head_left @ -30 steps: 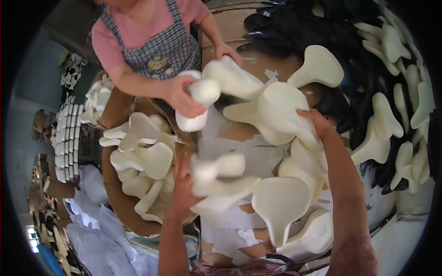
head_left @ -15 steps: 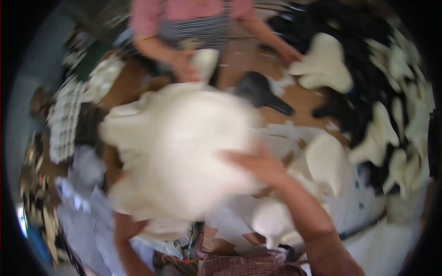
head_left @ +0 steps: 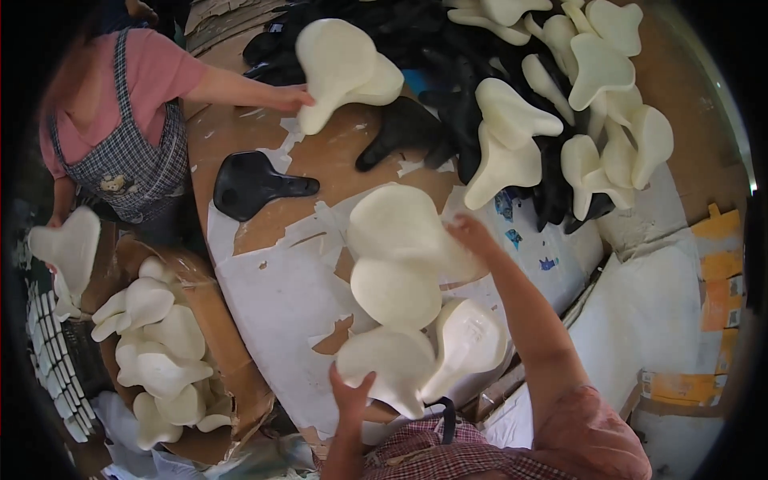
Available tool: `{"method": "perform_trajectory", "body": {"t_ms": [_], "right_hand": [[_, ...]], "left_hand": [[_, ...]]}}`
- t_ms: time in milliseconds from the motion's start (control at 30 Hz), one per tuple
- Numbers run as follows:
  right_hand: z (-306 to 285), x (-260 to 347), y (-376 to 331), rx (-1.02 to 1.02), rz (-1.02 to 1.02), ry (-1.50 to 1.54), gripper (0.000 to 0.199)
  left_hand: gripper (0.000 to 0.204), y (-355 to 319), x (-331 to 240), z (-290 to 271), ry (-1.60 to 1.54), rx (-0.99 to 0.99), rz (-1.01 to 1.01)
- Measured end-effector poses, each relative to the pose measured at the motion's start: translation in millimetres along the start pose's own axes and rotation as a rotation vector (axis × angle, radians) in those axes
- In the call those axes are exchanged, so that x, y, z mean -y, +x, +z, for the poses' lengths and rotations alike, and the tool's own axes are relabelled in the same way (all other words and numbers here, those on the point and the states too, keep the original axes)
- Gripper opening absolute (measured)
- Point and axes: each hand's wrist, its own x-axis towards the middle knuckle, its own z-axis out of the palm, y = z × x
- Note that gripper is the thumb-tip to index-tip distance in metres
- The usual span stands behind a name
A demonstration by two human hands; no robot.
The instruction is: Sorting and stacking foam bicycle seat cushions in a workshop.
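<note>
Cream foam bicycle saddle pads lie in a loose cluster on the table in front of me. My right hand is closed on the right edge of an upper saddle pad, fingers bent at its rim. Another round-backed pad lies nearer me, partly overlapping it. My left hand has thumb and finger spread at the near-left edge of a front pad, touching it without a closed grip. Beside that pad, a glossier saddle pad rests with its narrow end toward me.
Across the table, a person in a checked apron holds pads in both hands. A black saddle piece lies near them. Black pieces and pads are heaped at the far right. A cardboard box of pads stands left.
The blurred bundle of pads in front of me now rests spread on the table. My view has turned left-to-right, so the other person appears farther left.
</note>
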Motion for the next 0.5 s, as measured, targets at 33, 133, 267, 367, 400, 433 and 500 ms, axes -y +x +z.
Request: {"method": "perform_trajectory", "body": {"t_ms": [33,133,267,367,400,433,500], "right_hand": [[14.3,13.3,-14.6,0.035,-0.019,0.015,0.067],[23.9,17.4,-41.7,0.413,0.26,0.622,0.063],[36.3,4.3,-48.7,0.302,0.145,0.849,0.058],[70.8,42.9,-73.6,0.379,0.162,0.914,0.051],[68.2,39.2,-73.3,0.415,0.152,1.149,0.05],[56.0,33.7,-73.2,0.417,0.15,1.377,0.05],[48.3,75.9,-112.6,0.32,-0.118,1.19,0.048]], "left_hand": [[0.073,0.8,-24.5,-1.2,-0.109,0.104,-0.169],[0.067,0.5,-64.0,-8.6,-0.34,0.167,-0.305],[0.055,52.1,-118.6,-34.9,-0.849,0.357,-0.159],[0.053,119.1,-105.9,-18.8,-0.97,0.438,-0.419],[0.056,120.0,-120.5,23.6,-0.812,0.296,-0.227],[0.06,112.2,-146.6,50.8,-0.849,0.308,-0.119],[0.057,81.9,-167.9,24.9,-0.824,0.243,-0.047]]}}
